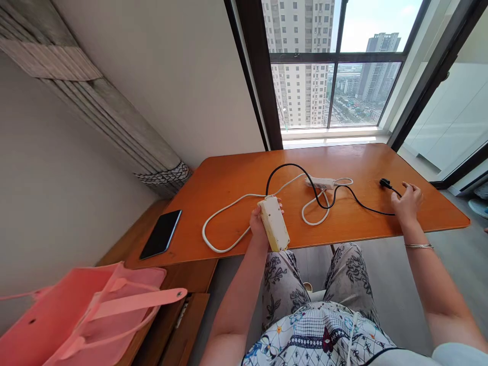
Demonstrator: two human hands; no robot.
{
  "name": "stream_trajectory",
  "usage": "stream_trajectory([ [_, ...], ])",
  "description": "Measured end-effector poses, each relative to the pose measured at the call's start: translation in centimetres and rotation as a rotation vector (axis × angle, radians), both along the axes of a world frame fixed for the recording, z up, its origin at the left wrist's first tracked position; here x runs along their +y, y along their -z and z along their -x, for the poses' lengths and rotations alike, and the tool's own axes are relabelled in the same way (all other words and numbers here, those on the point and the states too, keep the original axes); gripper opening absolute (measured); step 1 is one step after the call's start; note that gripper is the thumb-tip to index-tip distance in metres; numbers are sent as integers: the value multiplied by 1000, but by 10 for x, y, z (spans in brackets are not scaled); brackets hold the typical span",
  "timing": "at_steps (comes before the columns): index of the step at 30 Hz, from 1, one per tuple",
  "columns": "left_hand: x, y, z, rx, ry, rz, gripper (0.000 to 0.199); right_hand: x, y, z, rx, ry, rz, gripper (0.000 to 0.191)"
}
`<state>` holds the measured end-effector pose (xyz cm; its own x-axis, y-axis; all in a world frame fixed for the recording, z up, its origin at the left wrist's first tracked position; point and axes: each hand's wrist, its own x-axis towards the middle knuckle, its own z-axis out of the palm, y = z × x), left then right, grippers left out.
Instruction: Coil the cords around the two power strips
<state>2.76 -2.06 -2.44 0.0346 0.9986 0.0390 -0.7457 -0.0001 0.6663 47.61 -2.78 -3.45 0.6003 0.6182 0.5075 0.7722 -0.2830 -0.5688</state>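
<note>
My left hand (261,219) is wrapped round a cream-white power strip (274,223), tilted at the table's front edge. From the strip's far end a black cable (292,164) loops up and runs right across the table. My right hand (407,202) has its fingers round that cable, just behind the black plug (385,183), which points up and left. A second, white power strip (320,183) lies on the table between the hands, with a white cord (213,216) looping to the left, partly behind my left hand.
The orange-brown table (229,173) spans the view below a window. A dark phone (160,235) lies at its left end. A pink bag (87,315) stands at the lower left, beside a curtain (114,122).
</note>
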Motion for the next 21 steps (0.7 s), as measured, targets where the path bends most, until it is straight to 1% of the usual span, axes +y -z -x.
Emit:
stream_trajectory([
  [1, 0, -1, -1, 13, 8, -18, 48, -2, -6, 13, -69, -9, -19, 45],
  [2, 0, -3, -3, 26, 14, -37, 50, -4, -14, 28, -103, -81, -39, 43],
  [4, -1, -7, -7, 56, 23, -81, 54, -5, -30, 63, -90, -321, -107, 42],
  [5, -2, -9, -11, 77, 26, -104, 55, -5, -37, 82, -70, -466, -133, 43],
  [7, -5, -14, -18, 132, 25, -153, 56, -4, -49, 118, -16, -700, -163, 49],
  [9, -7, -19, -24, 185, 13, -202, 53, -4, -56, 148, 78, -889, -124, 54],
  [11, -9, -22, -27, 223, -12, -245, 51, -4, -55, 169, 226, -1051, -51, 52],
  [12, -9, -23, -28, 243, -24, -258, 50, -5, -53, 176, 302, -1110, -22, 51],
  [14, -9, -23, -26, 286, -27, -254, 51, -7, -47, 186, 428, -1193, 20, 51],
  [16, -8, -24, -22, 331, -5, -236, 52, -9, -41, 192, 533, -1220, 52, 53],
  [17, -8, -25, -20, 357, 7, -241, 51, -10, -39, 194, 576, -1213, 60, 53],
  [19, -6, -30, -15, 428, 23, -300, 49, -12, -39, 198, 616, -1155, 38, 52],
  [21, -5, -39, -14, 519, 21, -383, 43, -13, -43, 201, 554, -1080, -30, 46],
])
